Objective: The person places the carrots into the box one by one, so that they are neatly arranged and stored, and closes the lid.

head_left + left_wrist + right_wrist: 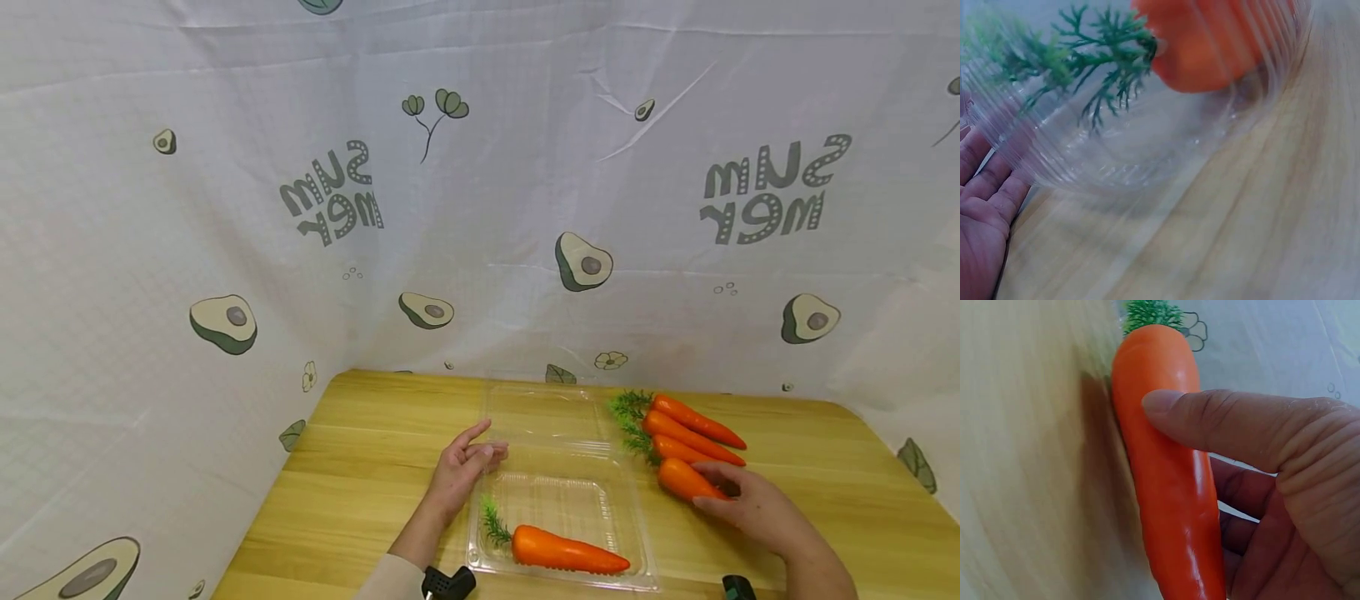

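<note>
A clear plastic clamshell box (555,508) lies with its lid (547,414) folded back. Inside its base, along the near side, is an orange carrot (562,550) with green leaves; the left wrist view shows those leaves (1104,62) through the ribbed wall. My left hand (457,477) is at the box's left edge, fingers fairly straight against or beside the plastic; exact contact is unclear. On the right, my right hand (750,504) grips another carrot (1163,450), thumb on its upper side and fingers behind. Its tip is hidden in the head view.
Several more carrots (693,437) lie side by side beyond the gripped one, leaves pointing left. The wooden table (375,467) ends at a white printed cloth (495,208) hanging behind and at both sides. Black wrist devices (448,583) show at the bottom.
</note>
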Demonstrator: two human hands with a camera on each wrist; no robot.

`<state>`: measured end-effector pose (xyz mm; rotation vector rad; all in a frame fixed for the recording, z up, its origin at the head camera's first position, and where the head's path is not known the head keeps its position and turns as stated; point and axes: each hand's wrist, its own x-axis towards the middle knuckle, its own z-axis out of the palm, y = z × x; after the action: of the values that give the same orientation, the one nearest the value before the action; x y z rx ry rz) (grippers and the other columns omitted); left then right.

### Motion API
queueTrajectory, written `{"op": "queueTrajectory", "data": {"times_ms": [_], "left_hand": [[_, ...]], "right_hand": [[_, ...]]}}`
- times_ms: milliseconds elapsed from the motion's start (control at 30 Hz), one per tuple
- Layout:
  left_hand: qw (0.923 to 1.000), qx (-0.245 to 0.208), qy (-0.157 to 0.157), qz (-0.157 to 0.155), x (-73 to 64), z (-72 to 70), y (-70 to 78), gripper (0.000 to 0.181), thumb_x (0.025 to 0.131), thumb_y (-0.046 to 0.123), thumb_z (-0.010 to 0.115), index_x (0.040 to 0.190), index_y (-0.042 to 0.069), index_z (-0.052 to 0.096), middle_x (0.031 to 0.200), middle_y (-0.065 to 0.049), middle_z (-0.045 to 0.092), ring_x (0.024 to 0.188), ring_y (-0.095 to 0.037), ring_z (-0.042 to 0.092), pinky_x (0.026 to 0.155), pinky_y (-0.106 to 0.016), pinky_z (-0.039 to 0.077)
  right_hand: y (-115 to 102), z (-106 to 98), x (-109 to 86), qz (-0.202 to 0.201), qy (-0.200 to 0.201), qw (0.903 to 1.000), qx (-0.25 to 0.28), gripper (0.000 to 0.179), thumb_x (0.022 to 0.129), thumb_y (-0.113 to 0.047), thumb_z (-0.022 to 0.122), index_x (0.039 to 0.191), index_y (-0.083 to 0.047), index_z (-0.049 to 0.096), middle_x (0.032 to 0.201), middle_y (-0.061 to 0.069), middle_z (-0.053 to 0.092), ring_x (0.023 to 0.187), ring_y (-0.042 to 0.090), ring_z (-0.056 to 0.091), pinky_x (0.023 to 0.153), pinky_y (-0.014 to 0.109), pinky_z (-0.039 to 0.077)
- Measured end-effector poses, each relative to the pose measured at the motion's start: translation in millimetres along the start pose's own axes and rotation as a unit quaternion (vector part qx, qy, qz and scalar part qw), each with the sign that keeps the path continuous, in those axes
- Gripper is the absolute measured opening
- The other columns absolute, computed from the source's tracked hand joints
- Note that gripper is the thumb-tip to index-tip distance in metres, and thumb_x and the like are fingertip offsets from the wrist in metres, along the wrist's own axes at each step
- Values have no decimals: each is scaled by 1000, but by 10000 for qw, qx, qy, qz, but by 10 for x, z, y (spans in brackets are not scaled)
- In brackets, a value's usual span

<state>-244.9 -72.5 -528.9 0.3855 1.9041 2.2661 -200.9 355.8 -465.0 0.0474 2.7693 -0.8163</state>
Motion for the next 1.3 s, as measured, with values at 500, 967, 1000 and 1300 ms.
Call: {"op": "queueTrajectory", "data": {"times_ms": [500, 967, 1000, 1300], "left_hand": [[10000, 15, -15, -17, 0, -3, -6, 58, 105, 17, 57, 156, -1, 36, 134, -31, 63, 127, -43, 62, 104, -33, 54], [10000, 48, -35, 15, 0, -10, -13, 58, 105, 18, 57, 156, -1, 36, 134, -30, 63, 126, -41, 63, 105, -33, 54], [10000, 46, -39, 11, 0, -12, -14, 58, 105, 18, 57, 156, 0, 36, 134, -30, 63, 126, -41, 63, 105, -33, 54], [9999, 16, -106, 35, 1, -21, 2, 57, 106, 18, 57, 156, 0, 36, 135, -30, 62, 126, -39, 63, 104, -34, 54]], "right_hand": [[-107, -94, -37, -119, 154, 9995, 239, 77, 91, -53, 72, 146, -3, 52, 141, 32, 53, 119, 43, 55, 93, 54, 48], [-413, -35, -119, -553, 576, 9966, 217, 68, 89, -49, 75, 141, -8, 60, 133, 20, 64, 108, 29, 61, 82, 35, 52], [-444, -22, -119, -598, 599, 9961, 256, 66, 89, -48, 76, 140, -9, 61, 133, 18, 65, 107, 27, 61, 81, 33, 52], [-685, 94, -98, -1108, 637, 9910, 400, 58, 88, -45, 78, 134, -14, 66, 126, 11, 69, 103, 21, 62, 77, 23, 54]]}}
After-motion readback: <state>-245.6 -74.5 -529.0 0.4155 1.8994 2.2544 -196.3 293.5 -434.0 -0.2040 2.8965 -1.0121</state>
